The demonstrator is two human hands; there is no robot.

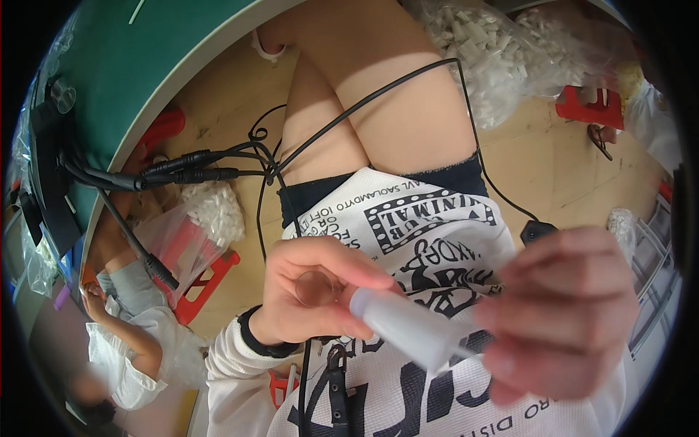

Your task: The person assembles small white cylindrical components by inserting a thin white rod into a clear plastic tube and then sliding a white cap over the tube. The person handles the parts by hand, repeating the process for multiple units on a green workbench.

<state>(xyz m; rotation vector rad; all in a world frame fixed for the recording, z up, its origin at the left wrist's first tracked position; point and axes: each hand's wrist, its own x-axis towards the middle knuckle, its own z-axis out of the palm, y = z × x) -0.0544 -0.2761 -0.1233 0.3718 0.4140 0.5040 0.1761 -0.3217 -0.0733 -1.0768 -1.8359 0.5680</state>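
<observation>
A small white plastic bottle (404,328), tilted down to the right, is pinched at its upper end between the thumb and fingers of my left hand (302,291). In that same palm sits a clear round piece (315,288), possibly a transparent cap. From the bottle's lower end a thin pale stem (468,352) runs to the fingertips of my right hand (564,317). Motion blurs the right hand; its fingers look bent and closed around the stem's end. Whether the stem reaches inside the bottle I cannot tell.
A green table (189,29) curves along the upper left. Black cables (196,171) cross from it over my lap. Bags of small white parts (480,54) lie at the upper right, others by a red stool (207,280). A person in white (135,349) sits at the left.
</observation>
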